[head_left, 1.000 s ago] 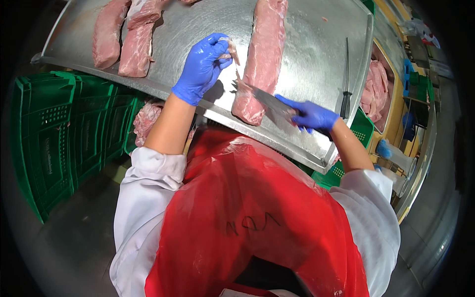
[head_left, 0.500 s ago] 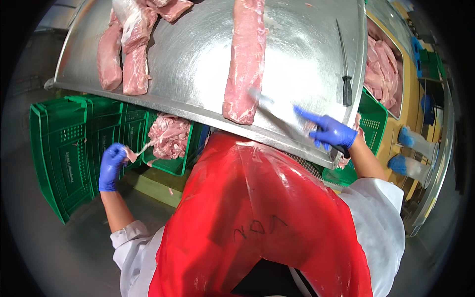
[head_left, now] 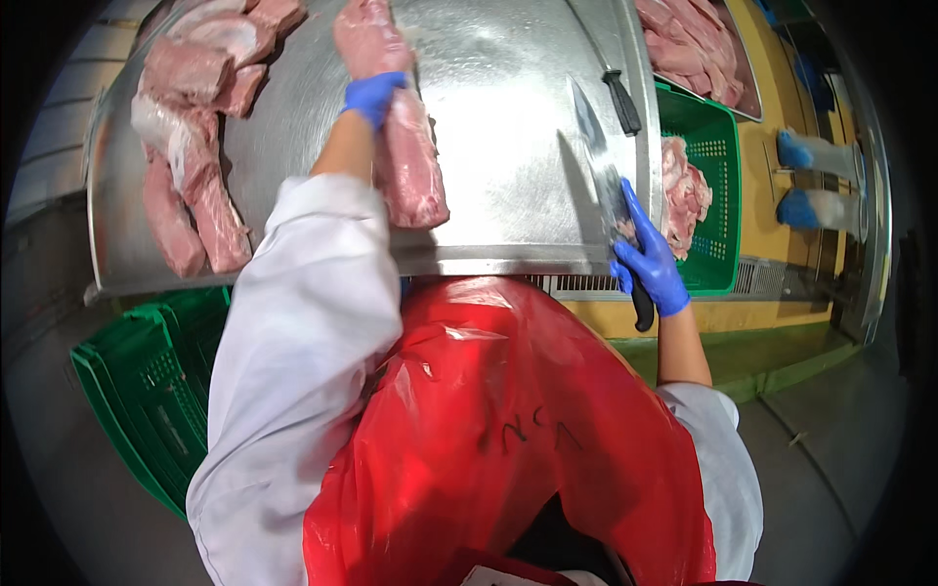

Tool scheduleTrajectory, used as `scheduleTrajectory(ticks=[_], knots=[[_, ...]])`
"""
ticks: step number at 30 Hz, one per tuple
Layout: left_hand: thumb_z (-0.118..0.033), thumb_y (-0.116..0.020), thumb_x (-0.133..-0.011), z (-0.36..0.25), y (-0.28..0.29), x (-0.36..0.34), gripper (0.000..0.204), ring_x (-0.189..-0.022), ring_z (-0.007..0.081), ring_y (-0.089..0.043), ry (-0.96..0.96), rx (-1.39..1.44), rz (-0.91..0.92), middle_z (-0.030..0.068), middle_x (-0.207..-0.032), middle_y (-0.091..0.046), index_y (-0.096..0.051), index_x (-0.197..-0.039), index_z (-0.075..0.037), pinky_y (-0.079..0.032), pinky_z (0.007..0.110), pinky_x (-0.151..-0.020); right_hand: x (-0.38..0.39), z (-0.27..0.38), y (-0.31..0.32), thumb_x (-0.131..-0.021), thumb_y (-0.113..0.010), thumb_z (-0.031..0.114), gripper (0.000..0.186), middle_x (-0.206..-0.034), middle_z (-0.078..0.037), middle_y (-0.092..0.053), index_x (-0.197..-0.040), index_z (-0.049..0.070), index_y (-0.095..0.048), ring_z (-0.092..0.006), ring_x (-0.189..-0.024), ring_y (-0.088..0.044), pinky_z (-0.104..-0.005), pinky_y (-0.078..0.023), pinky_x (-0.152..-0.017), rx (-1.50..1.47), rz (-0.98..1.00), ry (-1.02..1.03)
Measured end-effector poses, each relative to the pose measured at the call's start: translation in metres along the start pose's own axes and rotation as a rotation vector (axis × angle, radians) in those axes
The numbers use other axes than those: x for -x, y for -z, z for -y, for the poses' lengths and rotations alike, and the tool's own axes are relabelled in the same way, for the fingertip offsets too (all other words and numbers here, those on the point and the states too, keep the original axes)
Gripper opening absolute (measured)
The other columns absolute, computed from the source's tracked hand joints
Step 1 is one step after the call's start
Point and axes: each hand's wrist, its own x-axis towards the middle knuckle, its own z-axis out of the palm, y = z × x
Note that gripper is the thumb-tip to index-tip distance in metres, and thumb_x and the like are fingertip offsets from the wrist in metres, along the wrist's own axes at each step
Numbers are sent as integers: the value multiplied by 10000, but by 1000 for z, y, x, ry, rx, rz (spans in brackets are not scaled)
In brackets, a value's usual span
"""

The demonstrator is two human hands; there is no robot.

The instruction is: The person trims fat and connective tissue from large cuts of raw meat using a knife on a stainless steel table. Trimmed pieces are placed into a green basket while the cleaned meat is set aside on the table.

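A long pork loin (head_left: 414, 161) lies lengthwise on the metal work table (head_left: 498, 127), its near end close to the front edge. My left hand (head_left: 375, 96), in a blue glove, grasps the loin further up; the meat hides most of its fingers. At the table's right front edge, my gloved right hand (head_left: 652, 262) is closed round the black handle of a knife (head_left: 598, 156). Its index finger stretches along the blade, which points away from me over the table. A scrap of meat clings near the base of the blade.
More pork pieces (head_left: 186, 146) lie at the table's left. A sharpening steel (head_left: 619, 101) rests by its right edge. Beyond stand a green crate (head_left: 725, 176) with trimmings (head_left: 684, 195) and a tray of meat (head_left: 689, 44). Green crates (head_left: 147, 381) stand at lower left.
My left hand has come from the crates, where it held a strip of trimming, up onto the loin. That strip no longer shows in it. The knife has swung away from the loin.
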Motion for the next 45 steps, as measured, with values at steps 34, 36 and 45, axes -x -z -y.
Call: scheduleTrajectory(ticks=[34, 36, 45], knots=[[-227, -742, -750, -42, -167, 77, 449, -976, 407, -665, -780, -778, 154, 274, -1091, -658, -588, -1074, 43, -540, 430, -853, 44, -72, 45, -925, -523, -9, 812, -909, -29, -598, -1604, 232, -149, -86, -619, -546, -229, -484, -481, -240, -417, 77], [-263, -719, -776, -51, -168, 106, 441, -964, 425, -670, -829, -1289, 21, 279, -1044, -671, -588, -1074, 35, -543, 451, -847, 38, -80, 45, -920, -522, -3, 811, -923, -31, -600, -1604, 220, -148, -90, -628, -549, -235, -491, -495, -192, -424, 91], [-246, -618, -873, -60, -179, 128, 285, -888, 397, -686, -746, -1377, -39, 228, -973, -677, -631, -1086, -57, -556, 468, -792, -82, -56, 36, -915, -549, 45, 832, -997, -112, -630, -1603, 239, -123, -123, -657, -613, -273, -537, -518, -61, -271, 251]])
